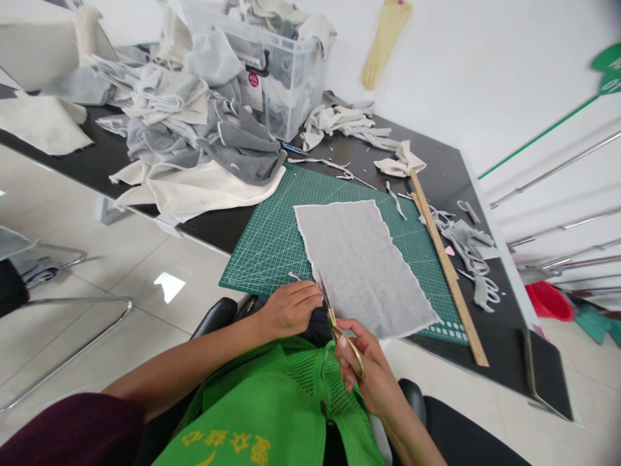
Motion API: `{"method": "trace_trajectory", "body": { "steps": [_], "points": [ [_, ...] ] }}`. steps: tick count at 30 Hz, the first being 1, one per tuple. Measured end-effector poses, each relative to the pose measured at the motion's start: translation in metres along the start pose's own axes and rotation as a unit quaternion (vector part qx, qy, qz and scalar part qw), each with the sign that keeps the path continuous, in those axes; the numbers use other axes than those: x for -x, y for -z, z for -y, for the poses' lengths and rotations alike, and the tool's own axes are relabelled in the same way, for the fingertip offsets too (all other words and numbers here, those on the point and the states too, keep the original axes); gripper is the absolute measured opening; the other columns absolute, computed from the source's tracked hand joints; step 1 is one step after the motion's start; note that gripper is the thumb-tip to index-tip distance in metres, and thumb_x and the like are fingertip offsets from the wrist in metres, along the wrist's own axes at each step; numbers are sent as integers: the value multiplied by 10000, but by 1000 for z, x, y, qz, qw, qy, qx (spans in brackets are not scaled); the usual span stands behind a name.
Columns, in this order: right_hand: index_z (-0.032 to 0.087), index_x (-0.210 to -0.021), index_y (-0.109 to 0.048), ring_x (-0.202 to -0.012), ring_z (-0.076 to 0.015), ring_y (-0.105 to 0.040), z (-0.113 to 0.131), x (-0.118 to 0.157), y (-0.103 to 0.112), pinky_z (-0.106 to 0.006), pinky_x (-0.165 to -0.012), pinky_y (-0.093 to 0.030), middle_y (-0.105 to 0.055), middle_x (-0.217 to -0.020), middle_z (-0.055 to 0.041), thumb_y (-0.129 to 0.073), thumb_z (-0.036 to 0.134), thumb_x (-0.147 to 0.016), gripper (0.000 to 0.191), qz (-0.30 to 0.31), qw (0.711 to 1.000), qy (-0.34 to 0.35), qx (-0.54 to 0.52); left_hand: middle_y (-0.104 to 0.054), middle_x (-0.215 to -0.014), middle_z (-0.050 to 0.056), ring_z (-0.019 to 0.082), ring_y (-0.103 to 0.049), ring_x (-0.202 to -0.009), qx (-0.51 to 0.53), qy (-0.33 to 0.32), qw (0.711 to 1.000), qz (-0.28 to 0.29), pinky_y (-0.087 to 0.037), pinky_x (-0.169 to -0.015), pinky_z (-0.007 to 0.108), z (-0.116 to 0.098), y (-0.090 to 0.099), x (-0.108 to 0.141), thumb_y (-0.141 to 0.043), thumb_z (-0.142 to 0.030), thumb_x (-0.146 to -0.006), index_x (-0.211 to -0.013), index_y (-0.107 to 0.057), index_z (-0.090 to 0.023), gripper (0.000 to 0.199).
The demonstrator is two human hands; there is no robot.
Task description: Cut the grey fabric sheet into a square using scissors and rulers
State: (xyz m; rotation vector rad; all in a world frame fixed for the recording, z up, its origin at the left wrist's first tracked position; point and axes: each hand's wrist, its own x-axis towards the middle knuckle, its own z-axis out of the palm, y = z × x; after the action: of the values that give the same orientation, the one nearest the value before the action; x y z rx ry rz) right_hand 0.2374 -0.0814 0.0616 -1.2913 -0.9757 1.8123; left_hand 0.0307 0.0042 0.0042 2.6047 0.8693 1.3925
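Observation:
A grey cloth (359,259) with a pale, wavy edge lies on the green cutting mat (262,243). My right hand (366,366) grips gold-handled scissors (350,341), with fingers through the loops. Their blades point away from me and meet the cloth's left edge near its front corner; how far they are apart is hard to see. Just left of the blades, my left hand (294,309) is closed in a pinch at that edge. A thin pale trimming strip (295,277) shows by its fingers, and the pinched part is hidden.
Grey and cream fabric pieces (194,136) are heaped at the back left beside a clear plastic bin (281,84). A wooden ruler (449,272) lies along the mat's right side. Scraps and white-handled scissors (488,294) lie beyond it. A dark phone-like slab (548,375) sits at the right corner.

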Motion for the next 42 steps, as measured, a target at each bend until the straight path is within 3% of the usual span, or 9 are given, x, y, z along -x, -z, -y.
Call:
{"method": "trace_trajectory", "body": {
  "steps": [11, 25, 32, 42],
  "points": [
    [237, -1088, -581, -411, -43, -324, 13, -13, -5, -140, -358, -322, -445, -589, 114, -728, 536, -896, 385, -5, 1000, 2, 3, -737, -1077, 110, 220, -690, -1095, 29, 18, 999, -19, -621, -989, 393, -1, -1, 0, -556, -51, -913, -1073, -645, -145, 205],
    [248, -1133, -597, -419, -44, -306, 7, -9, -4, -143, -360, -337, -394, -593, 118, -722, 550, -898, 403, 1, 1000, 7, 17, -727, -1060, 107, 225, -681, -1080, 34, 18, 999, -16, -630, -950, 395, -1, -1, -1, -556, -35, -903, -1044, -643, -146, 200],
    [233, -1189, -596, -398, -47, -336, 3, -5, 1, -155, -368, -350, -440, -563, 119, -729, 519, -908, 422, 6, 999, 9, 38, -738, -1036, 98, 214, -696, -1031, 18, 10, 1000, -23, -631, -931, 386, -2, -1, -1, -568, -47, -903, -1029, -644, -148, 179],
    [233, -1125, -604, -397, -47, -315, 6, -5, 2, -155, -356, -312, -421, -580, 117, -732, 542, -890, 409, -2, 1000, -13, 1, -752, -1025, 90, 220, -715, -1044, 17, 18, 999, -30, -638, -925, 385, -3, -1, -2, -594, -74, -906, -1030, -654, -160, 162]
  ]
}}
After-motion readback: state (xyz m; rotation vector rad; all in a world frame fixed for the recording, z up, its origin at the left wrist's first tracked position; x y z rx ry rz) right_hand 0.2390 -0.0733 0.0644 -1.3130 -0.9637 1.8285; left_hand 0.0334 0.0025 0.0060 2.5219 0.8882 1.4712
